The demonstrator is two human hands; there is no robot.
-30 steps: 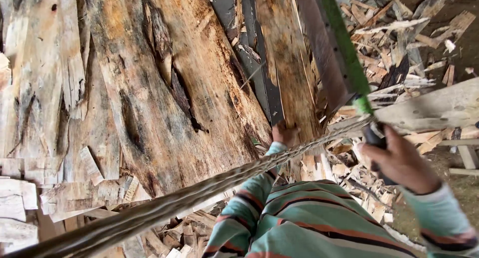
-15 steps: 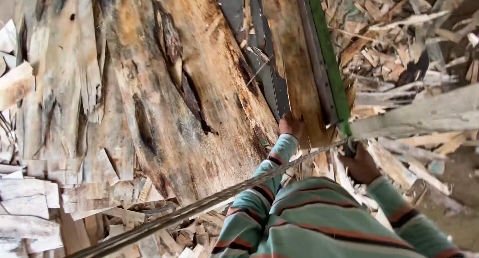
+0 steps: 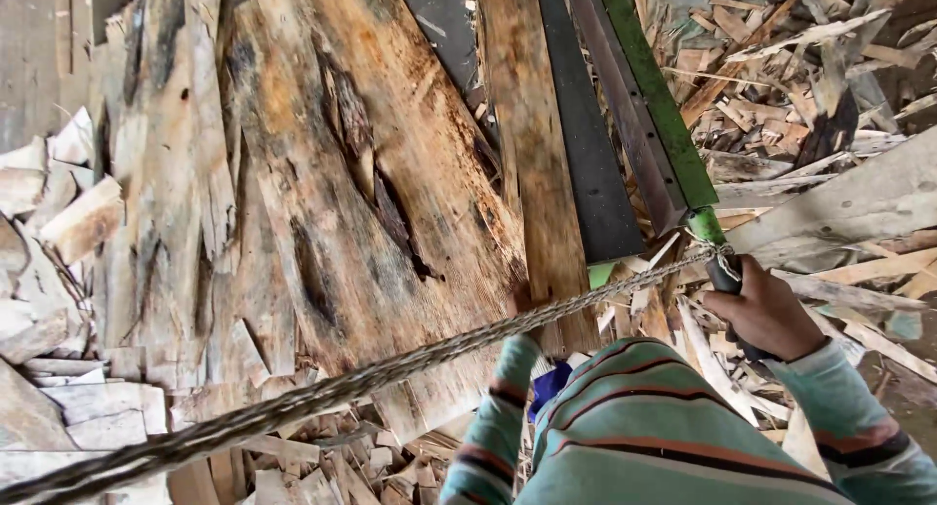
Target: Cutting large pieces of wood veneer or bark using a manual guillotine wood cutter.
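wooden log (image 3: 381,202), one rope (image 3: 410,363), one hand (image 3: 766,310)

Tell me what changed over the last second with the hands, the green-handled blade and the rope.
The right hand kept its grip on the dark handle of the green-framed blade and shifted slightly down and left in view. The left hand, seen earlier at the plank's lower edge, is now hidden behind the striped sleeve. The braided rope stays taut, tied at the handle; the big slab has not moved.

The right hand (image 3: 766,313) is gripping a dark handle (image 3: 727,281) below the green bar (image 3: 656,90); a taut rope (image 3: 410,363) is running leftward from its fingers over the log (image 3: 361,202).
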